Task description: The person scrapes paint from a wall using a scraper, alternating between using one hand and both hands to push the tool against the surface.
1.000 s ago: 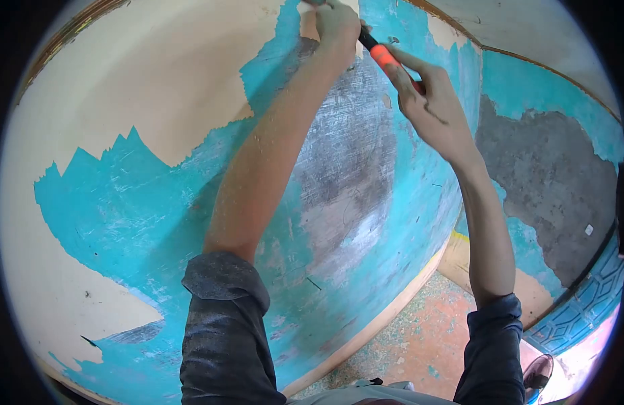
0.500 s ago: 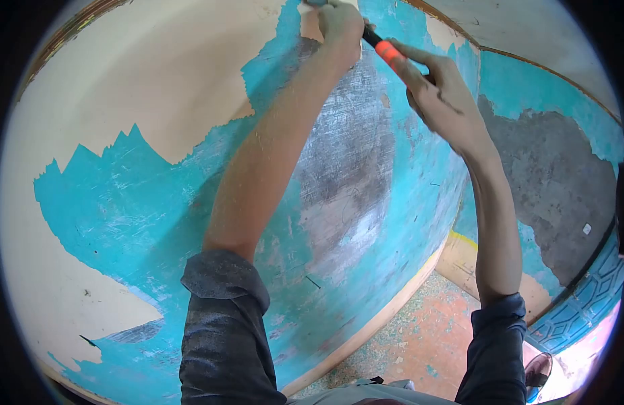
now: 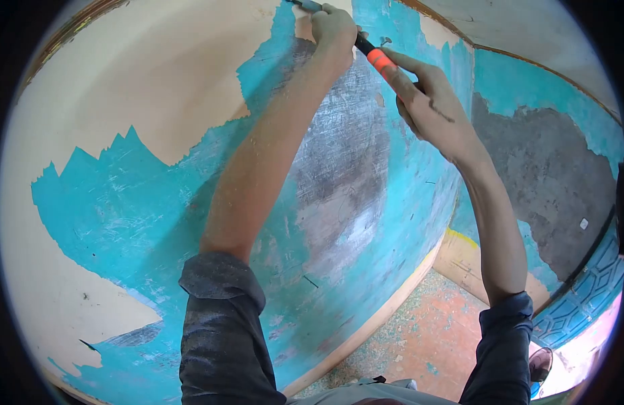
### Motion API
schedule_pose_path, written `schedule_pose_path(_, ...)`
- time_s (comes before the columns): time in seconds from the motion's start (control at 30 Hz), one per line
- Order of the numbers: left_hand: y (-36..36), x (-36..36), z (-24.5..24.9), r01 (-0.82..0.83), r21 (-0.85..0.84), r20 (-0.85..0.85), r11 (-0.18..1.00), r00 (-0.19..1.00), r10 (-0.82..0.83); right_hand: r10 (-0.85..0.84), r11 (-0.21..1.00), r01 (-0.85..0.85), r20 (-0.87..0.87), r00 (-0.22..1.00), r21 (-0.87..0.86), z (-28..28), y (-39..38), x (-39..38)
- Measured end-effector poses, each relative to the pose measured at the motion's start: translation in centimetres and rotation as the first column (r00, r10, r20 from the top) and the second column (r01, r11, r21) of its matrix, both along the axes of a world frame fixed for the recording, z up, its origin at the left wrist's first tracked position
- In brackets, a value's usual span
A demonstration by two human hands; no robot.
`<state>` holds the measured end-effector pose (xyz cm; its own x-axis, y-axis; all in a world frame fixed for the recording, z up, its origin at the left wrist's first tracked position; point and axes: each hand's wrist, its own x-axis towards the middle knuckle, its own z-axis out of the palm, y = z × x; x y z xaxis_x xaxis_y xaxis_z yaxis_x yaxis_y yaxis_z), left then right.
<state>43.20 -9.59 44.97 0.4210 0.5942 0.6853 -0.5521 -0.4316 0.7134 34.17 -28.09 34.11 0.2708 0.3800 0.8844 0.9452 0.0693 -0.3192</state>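
Note:
Both hands grip a long-handled scraper (image 3: 378, 59) with a black and orange handle, held diagonally against the wall at the top of the view. My left hand (image 3: 335, 28) wraps round its upper shaft, close to the grey metal head at the wall. Lower down, my right hand (image 3: 430, 94) is closed on the orange end of the handle. The wall's turquoise paint (image 3: 123, 196) is ragged-edged, with cream surface (image 3: 170, 88) showing beside it. A scratched grey patch (image 3: 346, 148) lies below the hands. A small paint flake (image 3: 385, 42) shows near the handle.
To the right, an adjoining wall has a large bare grey patch (image 3: 545, 162). Paint chips litter the reddish floor (image 3: 427, 337). A blue patterned panel (image 3: 575, 290) and a shoe (image 3: 540, 364) are at lower right.
The scraper and both hands have shifted slightly left in view, and more of the metal head shows. A small flake now appears beside the handle.

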Motion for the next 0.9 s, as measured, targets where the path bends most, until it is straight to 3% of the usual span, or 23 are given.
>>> schedule_pose_path(0.07,0.4,-0.6,0.7,-0.003,-0.001,0.009,1.000,1.000,0.003,-0.121,0.993,0.121,-0.015,0.993,0.017,-0.1,0.6,-0.1)
schedule_pose_path(0.13,0.1,-1.5,2.3,-0.164,0.118,-0.041,0.979,0.985,0.169,-0.113,0.992,0.112,0.030,0.993,0.050,1.0,1.0,0.5)
schedule_pose_path(0.17,0.1,-1.4,2.6,0.105,0.058,0.103,0.993,0.989,-0.111,-0.079,0.996,0.079,0.003,0.997,0.050,1.7,0.7,0.4)
schedule_pose_path(0.2,0.0,-1.2,2.8,0.107,0.058,0.102,0.993,0.988,-0.112,-0.046,0.998,0.047,-0.023,0.999,0.052,2.2,0.3,0.4)
schedule_pose_path(0.27,-0.5,-1.2,3.2,-0.150,0.099,-0.055,0.984,0.986,0.156,-0.021,0.999,0.023,-0.045,0.999,0.045,2.2,-0.4,0.6)
schedule_pose_path(0.3,0.2,0.3,2.3,-0.167,0.097,0.067,0.981,0.985,0.161,-0.019,1.000,0.019,-0.066,0.998,0.005,2.0,-0.6,0.7)
schedule_pose_path(0.33,0.8,1.8,1.9,-0.165,0.094,0.068,0.982,0.985,0.160,-0.018,0.999,0.015,-0.083,0.996,-0.033,2.0,-0.8,0.6)
schedule_pose_path(0.4,1.6,4.0,1.6,0.235,-0.040,0.194,0.971,0.955,-0.223,-0.082,0.996,0.081,-0.055,0.995,-0.024,0.7,-0.3,0.0)
schedule_pose_path(0.43,1.3,2.5,-0.7,0.405,0.080,0.343,0.911,0.847,-0.406,-0.146,0.989,0.146,0.002,0.989,0.003,-0.2,0.0,0.5)
schedule_pose_path(0.47,1.1,1.3,-0.4,0.403,0.083,0.344,0.911,0.847,-0.406,-0.209,0.978,0.208,0.056,0.976,0.032,-0.6,0.3,0.7)
schedule_pose_path(0.53,0.6,-1.0,1.2,0.061,0.052,0.051,0.997,0.997,-0.064,-0.198,0.980,0.197,0.033,0.980,0.008,0.4,1.0,0.6)
schedule_pose_path(0.57,1.1,-0.5,2.2,0.061,0.053,0.054,0.997,0.996,-0.064,-0.222,0.975,0.219,0.102,0.970,0.041,1.3,1.7,1.2)
schedule_pose_path(0.6,1.6,0.4,3.7,0.156,0.089,0.112,0.984,0.980,-0.166,-0.249,0.968,0.239,0.168,0.954,0.076,2.1,2.1,1.5)
schedule_pose_path(0.63,2.0,1.4,4.7,0.248,0.131,0.167,0.960,0.949,-0.268,-0.247,0.969,0.244,0.118,0.962,0.036,3.1,1.6,1.3)
schedule_pose_path(0.67,1.7,1.0,4.6,0.250,0.133,0.168,0.959,0.948,-0.270,-0.249,0.968,0.247,0.119,0.961,0.038,3.4,1.3,1.1)
schedule_pose_path(0.73,1.1,0.2,4.1,0.053,0.144,0.104,0.988,0.992,-0.068,-0.244,0.970,0.244,-0.009,0.970,0.001,3.4,0.8,0.6)
schedule_pose_path(0.77,1.8,1.8,3.5,0.053,0.142,0.101,0.988,0.993,-0.068,-0.164,0.985,0.165,0.033,0.986,-0.053,3.2,0.2,0.6)
schedule_pose_path(0.8,2.5,3.4,2.5,0.292,0.108,0.220,0.950,0.925,-0.309,-0.164,0.985,0.166,0.032,0.986,-0.053,2.6,0.2,0.6)
schedule_pose_path(0.83,2.3,3.6,1.7,0.515,0.103,0.340,0.851,0.786,-0.517,-0.255,0.966,0.257,0.104,0.961,-0.008,1.4,0.3,0.6)
schedule_pose_path(0.87,2.1,3.8,1.4,0.514,0.103,0.340,0.852,0.786,-0.515,-0.342,0.939,0.340,0.174,0.923,0.043,0.5,0.5,0.5)
schedule_pose_path(0.9,1.9,3.5,1.0,0.350,0.053,0.238,0.935,0.905,-0.352,-0.359,0.933,0.360,0.112,0.927,0.009,0.0,0.5,0.5)
